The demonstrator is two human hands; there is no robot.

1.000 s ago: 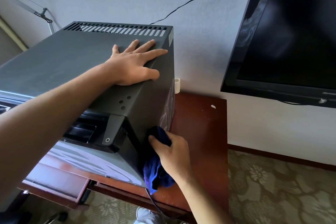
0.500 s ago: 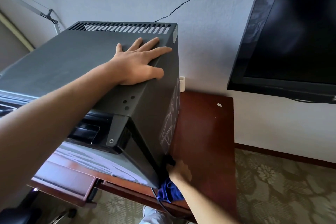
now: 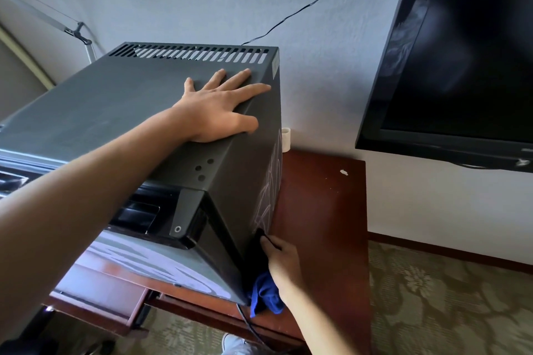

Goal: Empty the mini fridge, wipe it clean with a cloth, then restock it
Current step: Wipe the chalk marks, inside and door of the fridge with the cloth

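R hand (image 3: 281, 259) w/ blue cloth (image 3: 265, 295) has dropped to mini fridge (image 3: 121, 106) side's low front corner, ~5 o'clock, fingers grasping cloth; L hand (image 3: 219, 108) flat, released on top; fridge on tabletop (image 3: 323, 210); wiping underway, restock left.

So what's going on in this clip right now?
A person is cleaning the outside of a black mini fridge on a wooden desk. The left hand lies flat on its top, steadying it. The right hand presses a blue cloth against the lower right side panel.
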